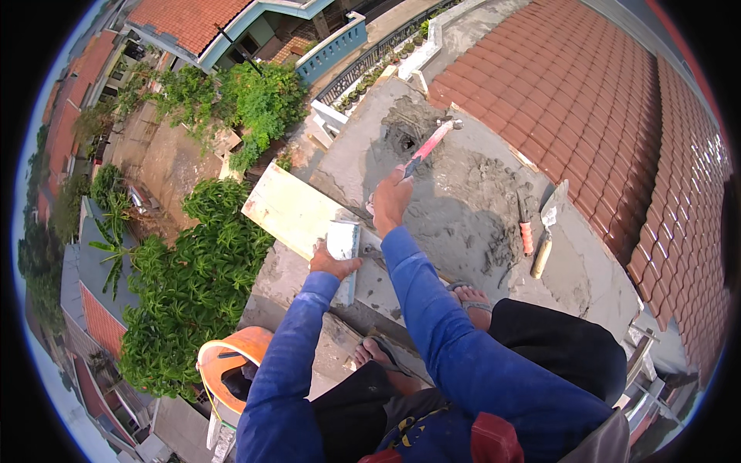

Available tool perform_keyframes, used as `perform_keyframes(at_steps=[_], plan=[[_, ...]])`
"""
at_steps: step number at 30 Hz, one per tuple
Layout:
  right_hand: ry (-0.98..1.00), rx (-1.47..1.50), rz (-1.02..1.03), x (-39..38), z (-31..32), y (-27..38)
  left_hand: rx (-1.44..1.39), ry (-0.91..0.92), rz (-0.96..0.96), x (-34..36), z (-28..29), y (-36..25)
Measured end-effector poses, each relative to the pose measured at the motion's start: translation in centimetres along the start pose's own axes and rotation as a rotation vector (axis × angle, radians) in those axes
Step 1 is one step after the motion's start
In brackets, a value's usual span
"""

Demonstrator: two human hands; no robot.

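My right hand (391, 202) is closed round the handle of a claw hammer (434, 141), red with a dark grey section. The hammer's metal head points away from me, above the wet cement (463, 193). My left hand (333, 261) grips a white rectangular block (343, 239), thumb along one side and fingers at the other. The block lies at the near right end of a pale wooden board (289, 210), which juts past the ledge's left edge. Part of the block is hidden under my hand.
To the right lie a trowel with an orange handle (526, 238) and a trowel with a wooden handle (543, 257). An orange bucket (255, 337) stands at lower left. Brown roof tiles (563, 92) rise at right. Beyond the ledge's left edge, trees (204, 285) show far below.
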State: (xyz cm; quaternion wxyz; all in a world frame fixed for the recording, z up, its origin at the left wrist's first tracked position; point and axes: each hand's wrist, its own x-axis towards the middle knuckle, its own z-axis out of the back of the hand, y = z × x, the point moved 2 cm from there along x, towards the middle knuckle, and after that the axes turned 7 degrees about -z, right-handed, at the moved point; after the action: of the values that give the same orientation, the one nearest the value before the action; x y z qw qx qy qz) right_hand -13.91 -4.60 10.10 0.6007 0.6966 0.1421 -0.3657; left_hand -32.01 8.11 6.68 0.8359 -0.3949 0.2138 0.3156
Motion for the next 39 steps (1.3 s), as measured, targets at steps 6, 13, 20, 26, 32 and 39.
perform_keyframes(at_steps=[6, 13, 20, 26, 32, 39], plan=[[-0.313, -0.001, 0.266, -0.4, -1.0, -2.5, 0.011, 0.065, -0.055, -1.5, 2.2, -0.3], [0.014, 0.079, -0.282, -0.3, -6.2, -2.9, 0.054, 0.032, -0.044, -2.0, 1.6, 0.1], [-0.497, -0.118, 0.264, 4.2, -2.6, -4.5, 0.144, -0.011, -0.128, -1.0, 0.9, -0.7], [0.003, 0.101, -0.376, 2.3, -6.1, -3.8, 0.047, 0.069, -0.049, -1.6, 1.6, -1.2], [-0.325, -0.159, 0.152, 0.6, -1.6, -5.2, 0.061, 0.010, -0.064, -2.0, 1.7, 0.4], [0.067, -0.034, -0.252, 6.7, -5.2, -5.1, 0.078, 0.059, -0.045, -1.0, 1.2, -2.0]])
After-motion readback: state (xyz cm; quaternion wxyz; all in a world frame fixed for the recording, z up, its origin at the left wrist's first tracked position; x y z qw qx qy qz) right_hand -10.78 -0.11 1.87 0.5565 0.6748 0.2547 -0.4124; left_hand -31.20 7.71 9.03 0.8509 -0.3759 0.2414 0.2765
